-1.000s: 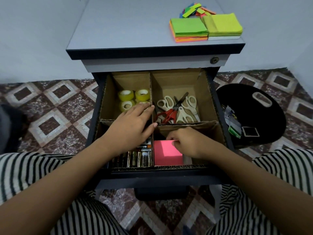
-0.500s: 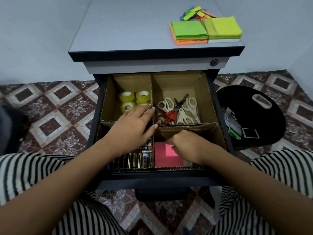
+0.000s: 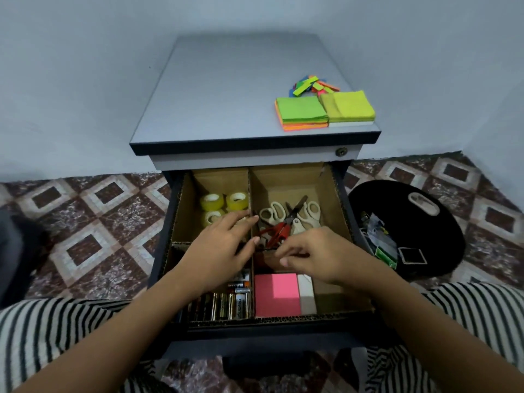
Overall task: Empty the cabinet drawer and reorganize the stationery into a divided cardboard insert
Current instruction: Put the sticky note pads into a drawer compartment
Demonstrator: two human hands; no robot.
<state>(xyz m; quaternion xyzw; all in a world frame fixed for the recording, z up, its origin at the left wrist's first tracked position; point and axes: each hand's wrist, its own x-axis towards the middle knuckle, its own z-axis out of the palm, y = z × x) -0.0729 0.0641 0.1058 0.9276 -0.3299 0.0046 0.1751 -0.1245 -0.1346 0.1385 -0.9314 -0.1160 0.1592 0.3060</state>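
Insert sits in open drawer. L hand: fingers straight, flat on centre divider, holding nothing. R hand: fingers bent over cross divider; grip contents: cannot tell. Pink notes front-R cell, batteries front-L, tape rear-L, scissors rear-R

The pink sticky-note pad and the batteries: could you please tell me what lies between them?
In the head view, an upright cardboard divider stands between the pink sticky-note pad and the batteries; nothing else lies between them.
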